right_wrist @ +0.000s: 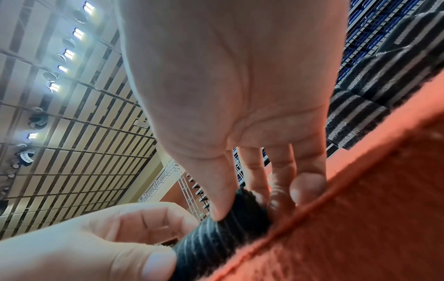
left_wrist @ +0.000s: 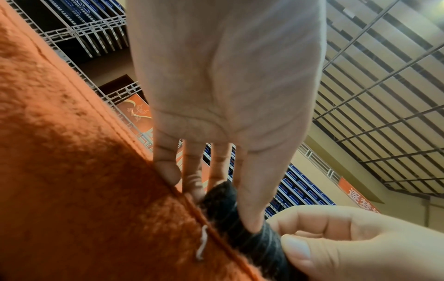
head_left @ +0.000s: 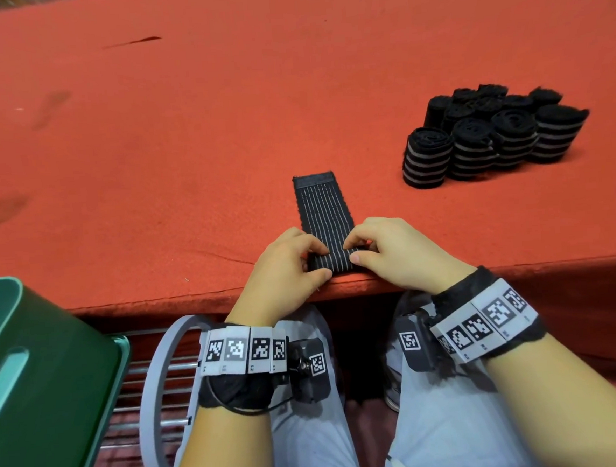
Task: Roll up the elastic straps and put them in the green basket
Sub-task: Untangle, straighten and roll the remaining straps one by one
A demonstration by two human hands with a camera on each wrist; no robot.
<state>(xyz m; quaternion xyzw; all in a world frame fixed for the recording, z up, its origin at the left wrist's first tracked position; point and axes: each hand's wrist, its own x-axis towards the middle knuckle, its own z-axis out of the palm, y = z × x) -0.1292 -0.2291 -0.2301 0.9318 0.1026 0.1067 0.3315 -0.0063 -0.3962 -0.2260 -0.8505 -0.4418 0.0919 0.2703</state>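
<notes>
Strap [head_left: 325, 210]: near end part-rolled, pinched by fingers of left hand [head_left: 287, 267] and right hand [head_left: 397, 252]; finished rolls [head_left: 492, 133] on table [head_left: 183, 132], basket [head_left: 54, 378] contents unseen.

strap [head_left: 324, 210]: black, pale-striped, near end rolled, rest flat on table | green basket [head_left: 37, 391]: lower left, off table

Both forearms reach forward, wrists side by side. Left hand [head_left: 286, 264] and right hand [head_left: 395, 252] face each other, fingers curled down, thumbs tucked inward, each pinching 1 end of the same strap roll [head_left: 332, 262].
</notes>
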